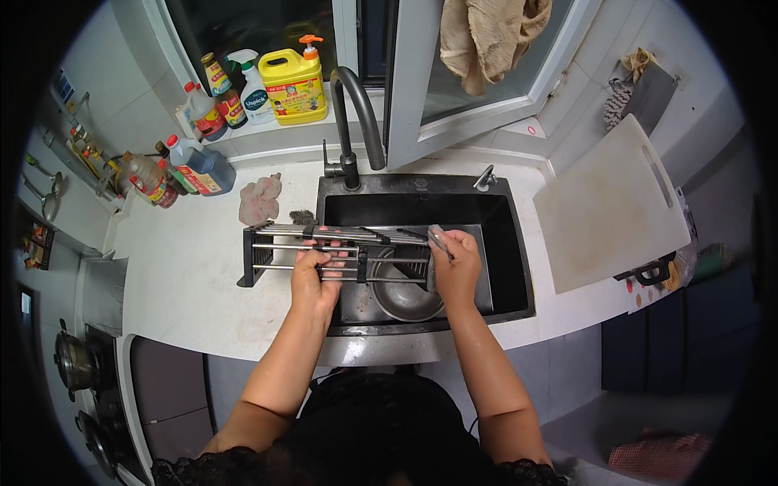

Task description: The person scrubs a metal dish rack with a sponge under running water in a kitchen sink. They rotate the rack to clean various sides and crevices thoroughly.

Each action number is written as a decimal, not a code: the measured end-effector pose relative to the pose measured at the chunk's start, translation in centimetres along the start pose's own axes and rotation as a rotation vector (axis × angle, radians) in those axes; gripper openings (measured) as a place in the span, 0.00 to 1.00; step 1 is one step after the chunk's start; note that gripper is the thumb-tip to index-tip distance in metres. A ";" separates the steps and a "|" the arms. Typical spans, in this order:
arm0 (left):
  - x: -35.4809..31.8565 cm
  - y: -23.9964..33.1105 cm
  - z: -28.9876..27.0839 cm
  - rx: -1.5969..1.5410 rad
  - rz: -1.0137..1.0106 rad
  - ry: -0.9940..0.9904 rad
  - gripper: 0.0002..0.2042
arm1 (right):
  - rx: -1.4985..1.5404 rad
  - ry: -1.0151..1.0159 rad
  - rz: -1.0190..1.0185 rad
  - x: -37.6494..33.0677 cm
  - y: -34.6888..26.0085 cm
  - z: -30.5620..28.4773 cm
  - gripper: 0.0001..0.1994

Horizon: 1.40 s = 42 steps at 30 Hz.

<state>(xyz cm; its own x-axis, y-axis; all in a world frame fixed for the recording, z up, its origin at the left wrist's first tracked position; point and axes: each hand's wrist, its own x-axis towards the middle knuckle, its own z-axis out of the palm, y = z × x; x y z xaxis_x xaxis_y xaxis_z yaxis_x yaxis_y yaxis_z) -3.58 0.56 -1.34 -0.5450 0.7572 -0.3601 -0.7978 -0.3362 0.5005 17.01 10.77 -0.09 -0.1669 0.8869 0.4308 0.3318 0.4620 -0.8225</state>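
Above the black sink I hold a metal drain rack with silver bars and black plastic ends. My left hand is wrapped round the bars near the rack's middle. At the rack's right end, my right hand pinches a greyish cloth against the black end piece; part of the cloth is hidden by the fingers. Below the rack, a round metal bowl sits in the sink, partly covered by the bars.
A dark faucet arches over the sink's back edge. Left of it lie a pink cloth and a dark scouring pad. Several bottles and a yellow pump jug line the back left. A white cutting board leans at the right.
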 end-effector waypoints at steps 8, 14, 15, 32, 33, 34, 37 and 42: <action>0.5 0.8 0.8 -0.045 0.077 0.043 0.23 | 0.007 -0.068 -0.017 -3.9 2.0 0.7 0.13; 0.3 1.3 0.7 -0.050 0.061 0.014 0.24 | -0.097 -0.029 -0.067 -1.7 0.5 0.9 0.11; 0.9 1.4 0.3 -0.073 0.050 0.022 0.23 | -0.099 -0.083 -0.056 -2.9 0.7 0.7 0.12; 0.2 1.8 -2.3 0.065 0.028 -0.295 0.28 | 0.032 -0.149 0.162 -2.4 2.8 -0.6 0.09; 0.0 1.6 -2.1 0.045 0.044 -0.307 0.31 | 0.077 -0.193 0.177 -1.8 3.4 -0.6 0.09; -0.2 1.5 -1.9 0.026 0.060 -0.318 0.34 | 0.123 -0.238 0.192 -1.3 3.9 -0.6 0.09; -1.1 2.2 -0.5 0.091 -0.008 -0.459 0.35 | 0.154 -0.288 0.302 0.0 4.9 0.2 0.10; -2.2 2.8 0.0 0.164 0.001 -0.556 0.38 | 0.369 -0.228 0.520 1.0 6.7 1.1 0.09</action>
<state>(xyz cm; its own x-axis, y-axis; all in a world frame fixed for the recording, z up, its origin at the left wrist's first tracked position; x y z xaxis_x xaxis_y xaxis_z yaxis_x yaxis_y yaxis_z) -4.65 -2.05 0.83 -0.2926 0.9524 0.0861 -0.7231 -0.2792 0.6318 18.03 14.79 -5.60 -0.2761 0.9547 -0.1109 0.0900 -0.0892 -0.9919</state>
